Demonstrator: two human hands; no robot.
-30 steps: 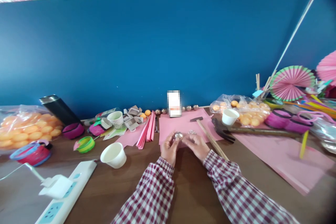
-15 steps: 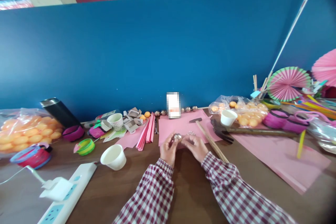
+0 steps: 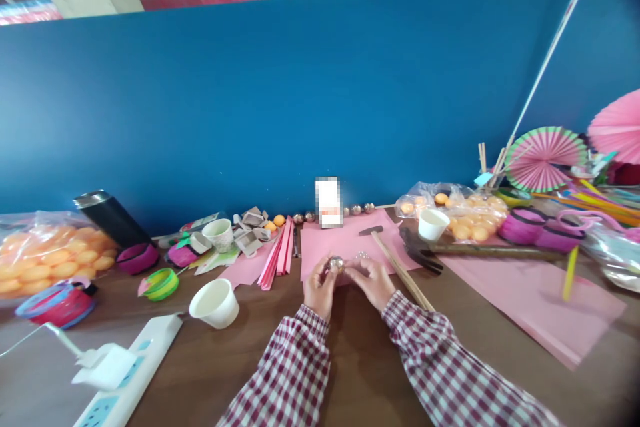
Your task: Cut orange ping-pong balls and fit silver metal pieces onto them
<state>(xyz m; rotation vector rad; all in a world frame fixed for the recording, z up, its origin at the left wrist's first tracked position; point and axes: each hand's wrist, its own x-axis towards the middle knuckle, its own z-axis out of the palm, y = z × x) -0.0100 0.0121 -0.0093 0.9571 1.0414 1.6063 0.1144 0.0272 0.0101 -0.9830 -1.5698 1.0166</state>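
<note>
Both my hands meet over the near edge of a pink paper sheet [image 3: 345, 240] on the brown table [image 3: 360, 360]. My left hand [image 3: 319, 289] pinches a small shiny silver ball [image 3: 335, 263] between thumb and fingers. My right hand [image 3: 371, 281] has its fingers curled toward the same ball, touching or almost touching it. Another small silver piece [image 3: 362, 255] lies on the pink sheet just beyond my right fingers. Red-and-white checked sleeves cover both forearms.
A small hammer [image 3: 395, 267] lies right of my hands. White paper cups [image 3: 215, 303] [image 3: 433, 224], a power strip [image 3: 125, 373], bags of orange balls [image 3: 45, 255] [image 3: 465, 213], folded pink strips [image 3: 279, 255], paper fans [image 3: 545, 160] and a blue partition [image 3: 300, 100] surround the spot.
My hands stay together on the silver ball. The camera has tilted slightly, shifting the whole scene a little down and left.
</note>
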